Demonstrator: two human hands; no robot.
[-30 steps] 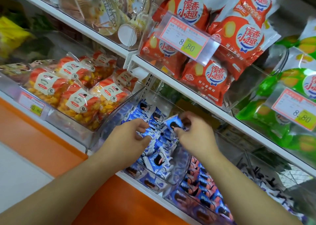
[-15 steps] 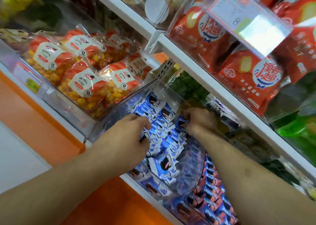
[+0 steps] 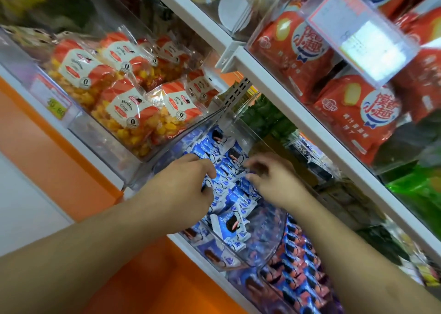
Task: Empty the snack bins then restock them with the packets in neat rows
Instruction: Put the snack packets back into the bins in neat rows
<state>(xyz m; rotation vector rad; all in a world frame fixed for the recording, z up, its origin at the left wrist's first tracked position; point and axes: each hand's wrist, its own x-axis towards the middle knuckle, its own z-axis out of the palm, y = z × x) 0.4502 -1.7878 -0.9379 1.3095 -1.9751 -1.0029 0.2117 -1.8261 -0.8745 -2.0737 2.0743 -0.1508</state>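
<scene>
Clear plastic bin (image 3: 269,242) on the lower shelf holds small blue-and-white packets (image 3: 229,192), lying in a loose heap rather than rows. Left hand (image 3: 181,187) is inside the bin at its left side, fingers (image 3: 205,168) curled narrow and resting on the packets; whether a packet is pinched between them cannot be told. Right hand (image 3: 274,177) is inside the bin at its right side, just beside the left hand, fingers (image 3: 253,164) bent and close together above the packets (motion blur hides any grasp). To the left stands a second clear bin (image 3: 78,125) filled with orange-striped bags of yellow crisps (image 3: 124,113). On the shelf above, red bags (image 3: 358,113) sit behind a price tag holder (image 3: 358,32). Below right of the bin lie darker blue packets (image 3: 303,273). Orange panelling (image 3: 59,161) runs beneath the shelf.
</scene>
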